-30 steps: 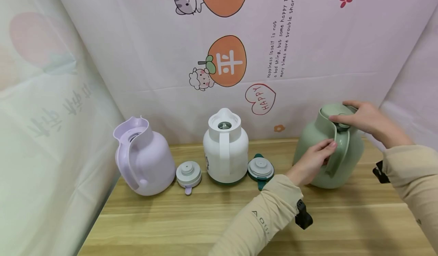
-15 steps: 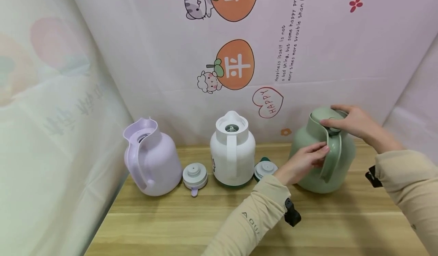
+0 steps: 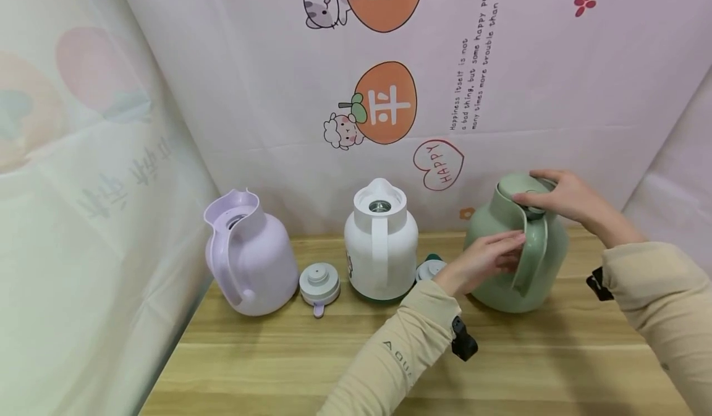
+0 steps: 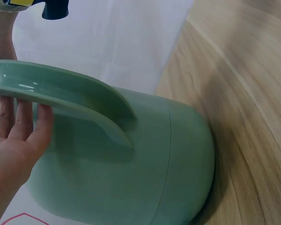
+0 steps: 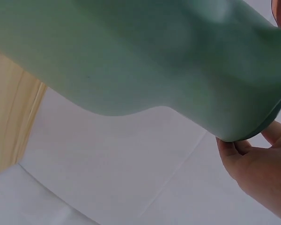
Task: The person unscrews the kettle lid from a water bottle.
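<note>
A sage-green thermos jug stands on the table at the right, its handle facing me. My right hand grips the lid from above, thumb across the near side and fingers over the far edge. Beside the handle, my left hand touches it with fairly straight fingers. From the left wrist, those fingers reach in between handle and body, their tips hidden. In the right wrist view, fingers of the right hand lie at the jug's top rim.
A white thermos jug and a lilac one stand lidless to the left. A grey stopper lid with a lilac tab lies between them. Another lid is partly behind my left forearm. A printed cloth hangs behind the table.
The view has shifted, so everything sits a little differently in frame. My left fingers have straightened and loosened on the green jug's handle. My right hand stays on the lid.
</note>
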Action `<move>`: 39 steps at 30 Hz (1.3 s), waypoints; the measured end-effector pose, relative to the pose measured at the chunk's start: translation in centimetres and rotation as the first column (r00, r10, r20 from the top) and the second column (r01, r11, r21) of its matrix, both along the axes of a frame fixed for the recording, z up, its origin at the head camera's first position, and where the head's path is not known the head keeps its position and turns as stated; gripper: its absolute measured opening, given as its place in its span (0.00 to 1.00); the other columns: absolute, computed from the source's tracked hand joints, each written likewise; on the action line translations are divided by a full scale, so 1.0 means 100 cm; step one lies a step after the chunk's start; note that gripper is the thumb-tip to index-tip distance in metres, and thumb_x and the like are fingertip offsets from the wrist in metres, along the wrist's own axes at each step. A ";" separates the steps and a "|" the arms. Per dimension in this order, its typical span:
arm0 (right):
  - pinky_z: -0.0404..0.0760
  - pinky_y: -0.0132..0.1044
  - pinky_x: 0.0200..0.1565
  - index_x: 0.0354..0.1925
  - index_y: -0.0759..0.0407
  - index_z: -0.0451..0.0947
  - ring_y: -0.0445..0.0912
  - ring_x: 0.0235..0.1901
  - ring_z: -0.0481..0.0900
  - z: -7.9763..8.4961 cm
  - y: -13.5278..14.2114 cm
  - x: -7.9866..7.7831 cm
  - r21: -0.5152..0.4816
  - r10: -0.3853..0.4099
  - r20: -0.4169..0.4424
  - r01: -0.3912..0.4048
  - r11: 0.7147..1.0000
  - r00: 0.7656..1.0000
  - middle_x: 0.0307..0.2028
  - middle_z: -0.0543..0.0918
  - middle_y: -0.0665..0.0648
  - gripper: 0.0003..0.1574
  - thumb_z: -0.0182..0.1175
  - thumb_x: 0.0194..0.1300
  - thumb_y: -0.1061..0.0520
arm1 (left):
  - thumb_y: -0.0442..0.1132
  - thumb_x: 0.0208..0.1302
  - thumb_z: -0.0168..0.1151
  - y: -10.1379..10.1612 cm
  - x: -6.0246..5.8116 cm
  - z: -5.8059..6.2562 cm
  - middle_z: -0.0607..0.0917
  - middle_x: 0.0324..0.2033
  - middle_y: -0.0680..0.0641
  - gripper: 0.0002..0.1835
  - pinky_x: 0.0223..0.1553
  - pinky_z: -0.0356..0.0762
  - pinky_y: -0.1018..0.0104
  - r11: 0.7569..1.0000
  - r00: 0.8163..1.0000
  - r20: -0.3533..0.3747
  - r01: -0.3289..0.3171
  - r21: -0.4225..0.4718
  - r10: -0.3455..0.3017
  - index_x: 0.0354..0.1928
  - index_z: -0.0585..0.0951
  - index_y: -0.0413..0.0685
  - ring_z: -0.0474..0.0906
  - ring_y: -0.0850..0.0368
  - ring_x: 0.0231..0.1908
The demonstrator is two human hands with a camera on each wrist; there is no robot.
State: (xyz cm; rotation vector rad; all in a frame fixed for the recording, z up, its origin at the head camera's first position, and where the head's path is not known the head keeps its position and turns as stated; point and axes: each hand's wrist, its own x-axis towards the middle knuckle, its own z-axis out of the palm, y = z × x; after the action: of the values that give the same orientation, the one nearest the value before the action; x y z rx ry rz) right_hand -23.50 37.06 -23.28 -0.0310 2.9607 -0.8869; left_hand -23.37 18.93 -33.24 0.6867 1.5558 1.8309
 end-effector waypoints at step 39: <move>0.65 0.70 0.56 0.71 0.76 0.38 0.77 0.61 0.56 0.010 0.008 0.008 0.072 0.105 0.054 -0.109 0.991 0.993 0.64 0.50 0.86 0.55 0.55 0.68 0.45 | 0.51 0.74 0.46 0.005 0.004 0.007 0.79 0.58 0.51 0.24 0.42 0.79 0.79 0.964 0.904 -0.427 -0.097 -0.246 -0.018 0.66 0.70 0.49 0.79 0.68 0.47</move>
State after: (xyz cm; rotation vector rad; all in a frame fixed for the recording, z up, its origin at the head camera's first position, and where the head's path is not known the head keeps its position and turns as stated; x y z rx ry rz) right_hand -22.73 37.82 -22.27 -0.1603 2.9115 -0.7525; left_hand -22.93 19.41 -32.57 0.9804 2.0641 1.5224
